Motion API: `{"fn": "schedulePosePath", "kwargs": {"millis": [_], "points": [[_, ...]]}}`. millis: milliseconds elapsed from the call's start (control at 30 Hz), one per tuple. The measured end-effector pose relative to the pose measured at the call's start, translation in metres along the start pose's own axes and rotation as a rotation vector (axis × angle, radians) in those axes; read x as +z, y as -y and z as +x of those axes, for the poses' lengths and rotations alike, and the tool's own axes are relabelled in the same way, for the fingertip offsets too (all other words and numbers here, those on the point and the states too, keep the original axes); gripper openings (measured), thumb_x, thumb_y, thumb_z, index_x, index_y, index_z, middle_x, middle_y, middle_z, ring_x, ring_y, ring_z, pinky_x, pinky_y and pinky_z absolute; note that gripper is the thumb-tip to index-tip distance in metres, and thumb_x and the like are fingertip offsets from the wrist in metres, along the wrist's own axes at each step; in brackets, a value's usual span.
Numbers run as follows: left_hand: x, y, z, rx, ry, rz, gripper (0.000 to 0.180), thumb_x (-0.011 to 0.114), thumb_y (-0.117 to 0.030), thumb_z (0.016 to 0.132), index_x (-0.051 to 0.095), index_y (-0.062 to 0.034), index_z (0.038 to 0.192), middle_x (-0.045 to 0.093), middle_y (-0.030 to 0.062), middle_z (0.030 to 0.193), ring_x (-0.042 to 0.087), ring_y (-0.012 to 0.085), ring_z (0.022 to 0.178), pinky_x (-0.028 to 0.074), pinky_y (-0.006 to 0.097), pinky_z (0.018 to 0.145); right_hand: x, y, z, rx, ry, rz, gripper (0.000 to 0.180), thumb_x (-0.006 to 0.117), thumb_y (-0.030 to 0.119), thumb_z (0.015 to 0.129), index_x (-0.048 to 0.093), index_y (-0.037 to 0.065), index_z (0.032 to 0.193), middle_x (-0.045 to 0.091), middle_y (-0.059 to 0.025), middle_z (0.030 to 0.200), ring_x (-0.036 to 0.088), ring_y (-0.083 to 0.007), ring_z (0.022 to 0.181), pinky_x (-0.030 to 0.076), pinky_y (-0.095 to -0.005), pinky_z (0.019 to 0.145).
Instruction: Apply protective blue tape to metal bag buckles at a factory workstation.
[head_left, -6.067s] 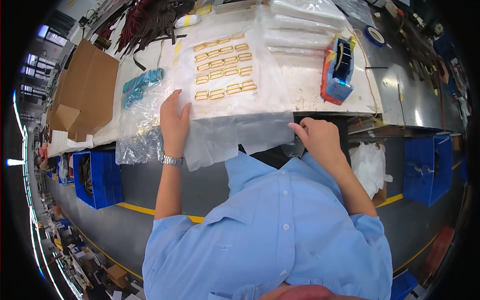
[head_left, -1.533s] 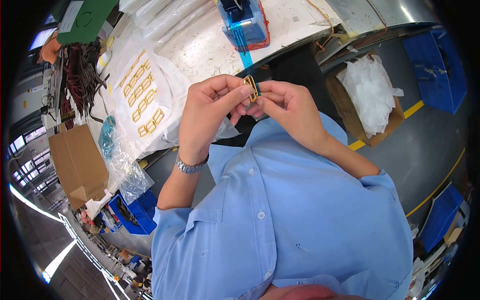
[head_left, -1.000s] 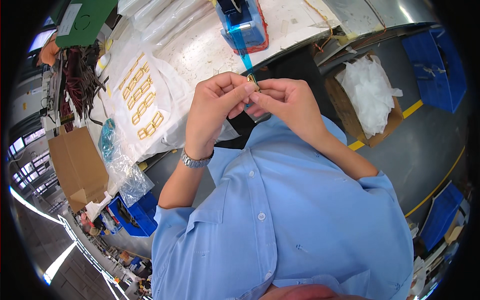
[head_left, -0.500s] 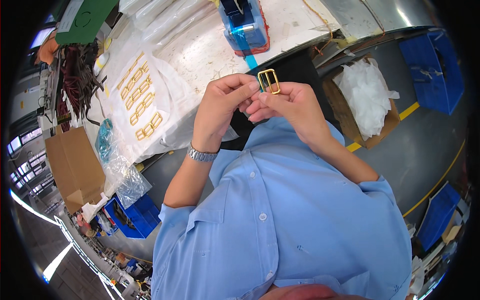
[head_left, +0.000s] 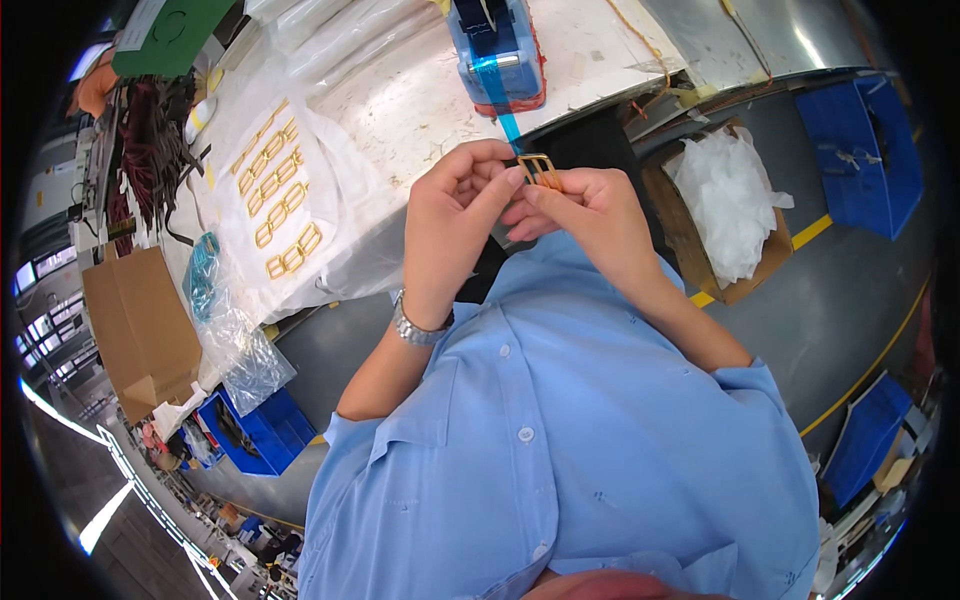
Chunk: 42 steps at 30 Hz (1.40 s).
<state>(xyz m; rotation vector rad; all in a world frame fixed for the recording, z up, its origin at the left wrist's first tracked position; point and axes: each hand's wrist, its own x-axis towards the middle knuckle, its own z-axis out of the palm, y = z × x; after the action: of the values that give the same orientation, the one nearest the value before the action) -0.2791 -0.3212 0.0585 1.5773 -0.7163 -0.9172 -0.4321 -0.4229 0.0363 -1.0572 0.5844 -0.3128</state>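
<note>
In front of my chest, just off the table edge, both my hands meet at a gold three-bar slide buckle (head_left: 539, 170). My right hand (head_left: 597, 207) pinches its right side between thumb and fingers. My left hand (head_left: 455, 205) is closed, its thumb tip pressed at the buckle's left side. A strip of shiny blue tape (head_left: 508, 125) runs from the blue tape dispenser (head_left: 497, 68) on the table down to the buckle. Where the tape ends, between my left fingertips and the buckle, is hidden. More gold buckles (head_left: 277, 193) lie in rows on white sheeting to the left.
Clear plastic rolls (head_left: 335, 35) lie at the back of the white table (head_left: 400, 110). At right, a carton (head_left: 775, 265) of white plastic stands on the floor by a blue bin (head_left: 860, 150). Left are a brown carton (head_left: 140, 320) and another blue bin (head_left: 265, 445).
The buckle has tipped from nearly upright to a flatter slant. My left hand has risen slightly and turned at the wrist, while my right hand has barely moved.
</note>
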Motion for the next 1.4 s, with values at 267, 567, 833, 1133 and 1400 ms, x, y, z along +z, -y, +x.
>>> {"fn": "schedulePosePath", "kwargs": {"millis": [267, 567, 833, 1133, 1400], "points": [[0.014, -0.005, -0.023, 0.363, -0.057, 0.455, 0.017, 0.085, -0.012, 0.093, 0.072, -0.0025, 0.097, 0.067, 0.002, 0.077, 0.06, 0.0077, 0.064, 0.048, 0.023, 0.057, 0.005, -0.001, -0.007, -0.295, -0.108, -0.59, 0.018, 0.067, 0.006, 0.101, 0.077, -0.003, 0.113, 0.076, -0.018, 0.087, 0.078, -0.022, 0.073, 0.057, -0.0336, 0.065], [0.022, 0.007, -0.022, 0.225, -0.146, 0.247, 0.013, 0.081, -0.01, 0.096, 0.075, 0.0008, 0.098, 0.071, 0.003, 0.075, 0.061, 0.0053, 0.061, 0.048, 0.023, 0.055, 0.006, -0.017, -0.002, -0.673, -0.293, -0.891, 0.02, 0.074, 0.008, 0.094, 0.073, -0.003, 0.112, 0.072, -0.0187, 0.082, 0.073, -0.0349, 0.07, 0.056, -0.0412, 0.061], [0.015, 0.01, -0.024, -0.017, -0.183, 0.033, 0.017, 0.074, -0.01, 0.102, 0.07, 0.002, 0.091, 0.066, -0.0045, 0.074, 0.052, -0.0011, 0.063, 0.042, 0.02, 0.055, 0.007, -0.019, 0.001, -0.65, -0.257, -1.062, 0.02, 0.073, 0.001, 0.095, 0.075, -0.002, 0.115, 0.075, -0.0166, 0.086, 0.076, -0.0298, 0.071, 0.058, -0.0357, 0.063], [-0.025, -0.002, -0.022, 0.126, -0.012, -0.079, 0.012, 0.07, -0.007, 0.104, 0.073, 0.0021, 0.096, 0.069, 0.009, 0.121, 0.063, 0.0082, 0.106, 0.052, 0.025, 0.088, 0.007, -0.009, -0.009, -0.183, -0.097, -0.252, 0.016, 0.067, 0.005, 0.106, 0.075, -0.008, 0.111, 0.081, -0.0113, 0.097, 0.078, -0.0142, 0.083, 0.06, -0.0266, 0.076], [-0.012, -0.013, -0.007, 0.016, 0.108, -0.16, 0.014, 0.072, -0.011, 0.104, 0.076, 0.0029, 0.1, 0.074, 0.0103, 0.12, 0.069, 0.0106, 0.1, 0.054, 0.027, 0.09, 0.011, -0.007, -0.007, -0.166, -0.086, -0.249, 0.015, 0.069, 0.007, 0.105, 0.076, -0.006, 0.108, 0.081, -0.0111, 0.095, 0.076, -0.0131, 0.08, 0.059, -0.0257, 0.074]]}}
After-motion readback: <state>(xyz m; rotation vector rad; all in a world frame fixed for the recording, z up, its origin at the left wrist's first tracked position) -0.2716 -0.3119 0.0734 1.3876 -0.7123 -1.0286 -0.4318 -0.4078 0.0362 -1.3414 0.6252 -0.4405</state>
